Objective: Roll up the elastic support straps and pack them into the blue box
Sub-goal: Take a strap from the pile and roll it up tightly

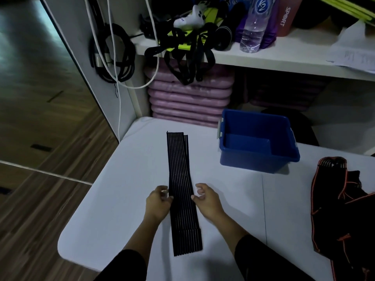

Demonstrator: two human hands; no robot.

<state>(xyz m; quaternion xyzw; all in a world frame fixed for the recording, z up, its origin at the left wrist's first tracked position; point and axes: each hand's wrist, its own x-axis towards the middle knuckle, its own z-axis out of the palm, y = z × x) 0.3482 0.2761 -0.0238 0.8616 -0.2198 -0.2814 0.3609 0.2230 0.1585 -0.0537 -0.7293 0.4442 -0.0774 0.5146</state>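
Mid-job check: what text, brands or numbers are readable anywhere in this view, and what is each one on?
"K2": on the label of the clear water bottle.
"SPORT": running down the pink bottle beside it.
"70": on a blue item cut off by the top edge.
The print on the white paper sheet and the marking on the white controller are too blurred to read.

The orange-trimmed straps [334,220] run off the right edge, and the shelf paper [353,47] bears unreadable print.
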